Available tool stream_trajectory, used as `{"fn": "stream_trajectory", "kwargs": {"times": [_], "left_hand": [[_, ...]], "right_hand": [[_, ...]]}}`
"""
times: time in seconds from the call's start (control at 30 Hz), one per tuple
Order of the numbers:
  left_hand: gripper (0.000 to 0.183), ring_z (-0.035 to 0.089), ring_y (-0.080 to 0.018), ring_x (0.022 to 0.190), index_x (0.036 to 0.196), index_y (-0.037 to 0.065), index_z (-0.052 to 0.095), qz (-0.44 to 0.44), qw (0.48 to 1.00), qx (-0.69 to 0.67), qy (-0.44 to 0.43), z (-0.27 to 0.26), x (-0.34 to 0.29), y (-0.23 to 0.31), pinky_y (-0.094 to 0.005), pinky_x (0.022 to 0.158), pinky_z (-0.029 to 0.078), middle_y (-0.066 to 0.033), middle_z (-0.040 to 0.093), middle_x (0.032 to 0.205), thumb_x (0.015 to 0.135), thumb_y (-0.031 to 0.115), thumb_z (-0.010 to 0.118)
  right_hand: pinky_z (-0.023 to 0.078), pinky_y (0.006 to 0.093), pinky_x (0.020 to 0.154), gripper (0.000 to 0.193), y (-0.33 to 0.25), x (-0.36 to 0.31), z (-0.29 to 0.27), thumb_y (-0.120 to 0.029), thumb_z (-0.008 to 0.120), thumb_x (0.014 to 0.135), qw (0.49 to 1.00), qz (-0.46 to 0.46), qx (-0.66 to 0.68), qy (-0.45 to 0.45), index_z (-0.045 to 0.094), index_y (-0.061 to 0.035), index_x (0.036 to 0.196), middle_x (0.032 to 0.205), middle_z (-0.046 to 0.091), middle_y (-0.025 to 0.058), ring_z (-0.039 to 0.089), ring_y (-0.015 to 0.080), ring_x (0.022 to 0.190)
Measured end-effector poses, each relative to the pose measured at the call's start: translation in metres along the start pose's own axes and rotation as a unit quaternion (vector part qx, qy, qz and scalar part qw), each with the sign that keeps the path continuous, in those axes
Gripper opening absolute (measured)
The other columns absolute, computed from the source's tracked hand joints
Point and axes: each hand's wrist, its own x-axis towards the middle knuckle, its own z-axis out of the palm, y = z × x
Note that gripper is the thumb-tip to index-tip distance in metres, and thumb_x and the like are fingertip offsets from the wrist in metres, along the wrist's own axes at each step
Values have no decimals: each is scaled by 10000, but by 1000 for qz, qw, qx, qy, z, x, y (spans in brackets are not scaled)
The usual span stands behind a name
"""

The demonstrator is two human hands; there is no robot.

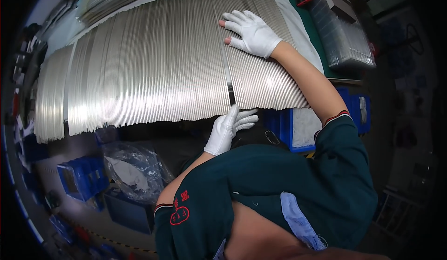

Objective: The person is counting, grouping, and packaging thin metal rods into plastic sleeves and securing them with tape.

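Observation:
Long rows of thin silvery metal strips (149, 64) stand packed side by side across the table, with narrow gaps splitting them into groups. My right hand (251, 34), in a white glove with two bare fingertips, lies spread on top of the right-hand group of strips (265, 80), towards its far end. My left hand (224, 130), also white-gloved, is at the near ends of the strips, by the dark gap. Its thumb points up at the edge and its other fingers stretch to the right, just below the strips. Neither hand visibly holds anything.
More stacked strips (125, 1) lie at the back on white cloth. Clear plastic trays (340, 31) are stacked at the far right on a green surface (305, 22). Below the table edge are blue bins (84, 178) and a clear plastic bag (137, 171) at left, another blue bin (292, 132) at right.

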Motion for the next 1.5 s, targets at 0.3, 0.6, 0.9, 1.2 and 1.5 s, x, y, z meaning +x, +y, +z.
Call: {"fn": "stream_trajectory", "kwargs": {"times": [0.3,0.6,0.9,1.2,1.5], "left_hand": [[632,566,-249,999,1123,-125,483,6,1000,-24,-4,0,1,1,-307,864,442,-224,560,1079,929,444,287],[579,585,-247,942,1094,-142,466,25,998,-55,0,0,2,0,-321,818,467,-240,548,1092,928,398,338],[620,574,-225,964,1119,-110,488,6,999,-29,-13,-4,4,-5,-294,839,443,-205,566,1081,919,450,312],[568,598,-209,914,1121,-86,492,6,997,-71,25,2,2,-2,-295,797,465,-189,578,1061,905,429,392],[566,559,-225,999,1309,-25,302,-3,993,-106,-58,-19,-8,4,-337,867,452,-190,518,1167,881,287,500]], "right_hand": [[173,376,1068,609,33,-22,-2,-573,286,859,996,77,-33,-25,341,-187,1327,1385,299,84,246,262,1290],[193,365,1060,605,55,-37,-7,-545,284,874,987,131,-86,-48,302,-167,1346,1377,310,106,246,265,1290],[170,403,1062,597,-21,-9,-13,-497,303,887,1000,-12,-5,-20,331,-85,1319,1368,314,134,255,298,1284],[191,422,1048,571,-4,-27,-15,-483,334,882,1000,-13,-6,-4,353,-100,1305,1343,348,132,289,288,1264],[214,429,1041,562,-16,-43,-22,-460,375,874,998,-57,-4,-15,361,-97,1303,1337,354,148,307,304,1254]]}}
